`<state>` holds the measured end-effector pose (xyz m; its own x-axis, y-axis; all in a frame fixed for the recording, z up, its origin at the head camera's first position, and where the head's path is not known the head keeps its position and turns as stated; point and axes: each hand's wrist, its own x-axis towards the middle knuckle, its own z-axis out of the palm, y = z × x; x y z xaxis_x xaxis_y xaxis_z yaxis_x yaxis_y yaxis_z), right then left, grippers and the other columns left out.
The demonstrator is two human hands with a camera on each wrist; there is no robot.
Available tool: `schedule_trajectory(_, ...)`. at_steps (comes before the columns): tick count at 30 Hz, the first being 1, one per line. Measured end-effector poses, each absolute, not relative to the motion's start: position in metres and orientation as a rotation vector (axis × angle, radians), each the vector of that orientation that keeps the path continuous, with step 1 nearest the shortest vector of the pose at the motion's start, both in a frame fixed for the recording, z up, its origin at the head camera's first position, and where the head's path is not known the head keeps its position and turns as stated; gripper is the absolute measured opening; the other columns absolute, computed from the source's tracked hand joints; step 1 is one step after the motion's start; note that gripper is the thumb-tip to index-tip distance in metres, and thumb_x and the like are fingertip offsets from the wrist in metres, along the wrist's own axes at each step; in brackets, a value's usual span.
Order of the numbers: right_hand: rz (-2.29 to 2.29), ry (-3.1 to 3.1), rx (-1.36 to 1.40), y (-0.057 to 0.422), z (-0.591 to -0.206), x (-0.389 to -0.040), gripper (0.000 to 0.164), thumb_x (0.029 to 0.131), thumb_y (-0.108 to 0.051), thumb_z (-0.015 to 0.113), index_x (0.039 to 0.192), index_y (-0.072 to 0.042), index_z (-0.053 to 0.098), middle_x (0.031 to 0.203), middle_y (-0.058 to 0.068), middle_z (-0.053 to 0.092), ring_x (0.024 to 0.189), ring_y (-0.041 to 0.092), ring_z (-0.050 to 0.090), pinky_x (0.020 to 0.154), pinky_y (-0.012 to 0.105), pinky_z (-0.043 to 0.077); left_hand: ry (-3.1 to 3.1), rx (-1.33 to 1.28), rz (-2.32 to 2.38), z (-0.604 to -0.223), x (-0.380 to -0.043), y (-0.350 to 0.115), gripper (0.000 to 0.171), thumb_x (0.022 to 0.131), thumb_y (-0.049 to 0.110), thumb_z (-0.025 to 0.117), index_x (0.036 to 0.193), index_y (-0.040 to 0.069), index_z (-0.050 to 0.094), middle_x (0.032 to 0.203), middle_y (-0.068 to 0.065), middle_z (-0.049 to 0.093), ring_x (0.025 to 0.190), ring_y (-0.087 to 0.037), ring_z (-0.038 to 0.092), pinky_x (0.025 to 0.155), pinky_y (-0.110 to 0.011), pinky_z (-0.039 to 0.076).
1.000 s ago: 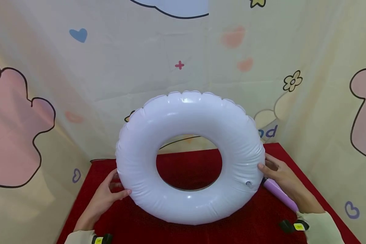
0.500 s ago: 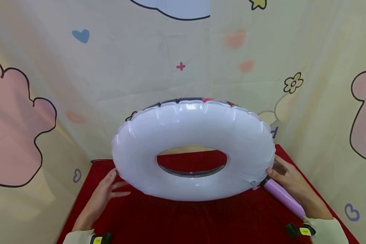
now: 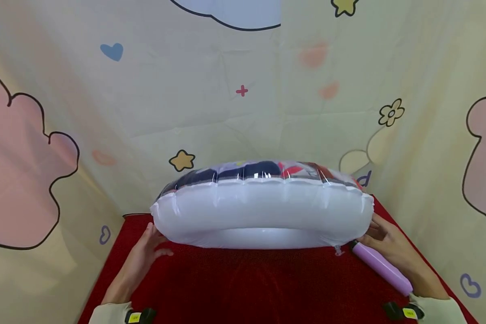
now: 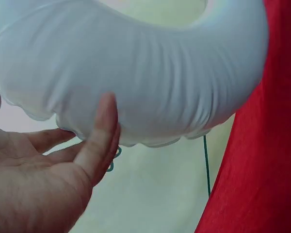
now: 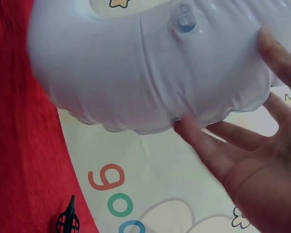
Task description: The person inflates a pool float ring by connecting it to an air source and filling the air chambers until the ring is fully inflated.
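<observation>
An inflated swim ring (image 3: 263, 207) is held up between both hands, tilted nearly edge-on in the head view. Its white face turns toward me and down; a printed side in dark blue, red and brown shows on top. My left hand (image 3: 139, 256) holds its left end, one finger laid across the white side in the left wrist view. At the right end my right hand (image 3: 389, 247) grips the ring, thumb on the white face and fingers at the scalloped seam in the right wrist view. A clear air valve (image 5: 185, 19) sticks out near that hand.
A purple tube (image 3: 382, 268) with a black end lies on the red-covered table (image 3: 243, 288), beside the right hand. A black pointed piece (image 5: 68, 221) shows low in the right wrist view. A cartoon-printed cloth backdrop (image 3: 210, 90) rises behind and along both sides.
The ring has tipped from facing me to nearly edge-on, its top edge dropping and the printed side coming into view. Its centre hole is now hidden. The right hand has shifted slightly right and down.
</observation>
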<state>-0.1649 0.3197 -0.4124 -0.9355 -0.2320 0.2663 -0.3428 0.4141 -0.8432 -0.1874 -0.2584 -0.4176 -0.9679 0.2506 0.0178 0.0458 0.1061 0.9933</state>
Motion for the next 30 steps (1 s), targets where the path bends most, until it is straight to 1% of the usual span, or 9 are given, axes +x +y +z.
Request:
schedule_trajectory(5, 1.639, -2.541, 0.469, 0.318, -0.413, -0.166, 0.077, 0.091, -0.007, 0.066, 0.156, -0.023, 0.026, 0.132, -0.026, 0.050, 0.111, -0.006, 0.058, 0.084, 0.021, 0.054, 1.928, 0.487, 2.182, -0.422, -0.192, -0.259, 0.056, 0.107, 0.045, 0.016, 0.156, 0.020, 0.016, 0.144, 0.013, 0.043, 0.124, -0.002, 0.053, 0.099, -0.029, 0.050)
schedule_trajectory(8, 1.690, -2.540, 0.456, 0.318, -0.418, -0.168, 0.079, 0.090, -0.006, 0.067, 0.156, -0.020, 0.026, 0.131, -0.026, 0.051, 0.108, -0.004, 0.060, 0.083, 0.023, 0.055, 1.768, 0.534, 2.215, -0.426, -0.195, -0.261, 0.059, 0.106, 0.047, 0.010, 0.157, 0.017, 0.010, 0.146, 0.011, 0.039, 0.127, -0.002, 0.051, 0.101, -0.029, 0.048)
schedule_trajectory(11, 1.744, -2.523, 0.475, 0.321, -0.424, -0.168, 0.074, 0.090, -0.002, 0.066, 0.154, -0.014, 0.030, 0.125, -0.028, 0.057, 0.102, -0.001, 0.064, 0.079, 0.024, 0.057, 1.702, 0.471, 2.165, -0.432, -0.196, -0.261, 0.061, 0.105, 0.049, 0.008, 0.157, 0.017, 0.011, 0.146, 0.010, 0.040, 0.128, -0.005, 0.051, 0.101, -0.033, 0.049)
schedule_trajectory(15, 1.766, -2.502, 0.597, 0.325, -0.434, -0.170, 0.074, 0.089, 0.003, 0.065, 0.153, -0.008, 0.030, 0.130, -0.028, 0.056, 0.104, 0.000, 0.065, 0.077, 0.026, 0.058, 1.767, 0.306, 2.093, -0.442, -0.194, -0.262, 0.057, 0.106, 0.047, 0.021, 0.154, 0.017, 0.016, 0.139, 0.014, 0.045, 0.124, -0.003, 0.051, 0.099, -0.030, 0.048)
schedule_trajectory(18, 1.745, -2.504, 0.675, 0.326, -0.440, -0.171, 0.077, 0.088, 0.004, 0.065, 0.154, -0.007, 0.027, 0.137, -0.028, 0.051, 0.113, -0.004, 0.060, 0.081, 0.024, 0.057, 1.751, 0.180, 2.106, -0.445, -0.195, -0.262, 0.059, 0.106, 0.041, 0.030, 0.156, 0.019, 0.008, 0.149, 0.007, 0.036, 0.125, -0.006, 0.048, 0.100, -0.028, 0.047)
schedule_trajectory(22, 1.981, -2.398, 0.768, 0.327, -0.449, -0.170, 0.070, 0.092, 0.007, 0.052, 0.154, -0.006, 0.024, 0.144, -0.019, 0.049, 0.123, -0.001, 0.055, 0.091, 0.024, 0.053, 1.717, 0.127, 2.127, -0.449, -0.198, -0.259, 0.065, 0.104, 0.025, 0.035, 0.158, 0.021, -0.001, 0.161, -0.007, 0.013, 0.127, -0.008, 0.046, 0.100, -0.027, 0.046)
schedule_trajectory(25, 2.227, -2.258, 0.754, 0.326, -0.458, -0.170, 0.057, 0.098, 0.004, 0.037, 0.153, -0.005, 0.026, 0.142, -0.010, 0.052, 0.123, 0.006, 0.057, 0.094, 0.026, 0.053, 1.780, 0.089, 2.138, -0.457, -0.201, -0.258, 0.067, 0.101, 0.015, 0.040, 0.158, 0.018, 0.006, 0.163, -0.009, 0.012, 0.124, -0.008, 0.051, 0.098, -0.026, 0.049)
schedule_trajectory(27, 2.229, -2.268, 0.637, 0.324, -0.465, -0.171, 0.049, 0.102, -0.002, 0.036, 0.150, -0.007, 0.032, 0.135, -0.010, 0.056, 0.116, 0.007, 0.061, 0.091, 0.027, 0.054, 1.849, 0.028, 2.118, -0.464, -0.205, -0.255, 0.068, 0.099, 0.013, 0.045, 0.157, 0.017, 0.011, 0.163, -0.008, 0.014, 0.124, -0.013, 0.051, 0.097, -0.028, 0.051)
schedule_trajectory(30, 2.044, -2.424, 0.363, 0.317, -0.474, -0.172, 0.042, 0.102, -0.015, 0.048, 0.143, -0.009, 0.040, 0.125, -0.012, 0.058, 0.107, 0.003, 0.062, 0.086, 0.026, 0.056, 1.900, -0.050, 2.082, -0.476, -0.209, -0.250, 0.068, 0.098, 0.016, 0.046, 0.157, 0.017, 0.013, 0.164, -0.008, 0.014, 0.133, -0.023, 0.044, 0.104, -0.039, 0.047)
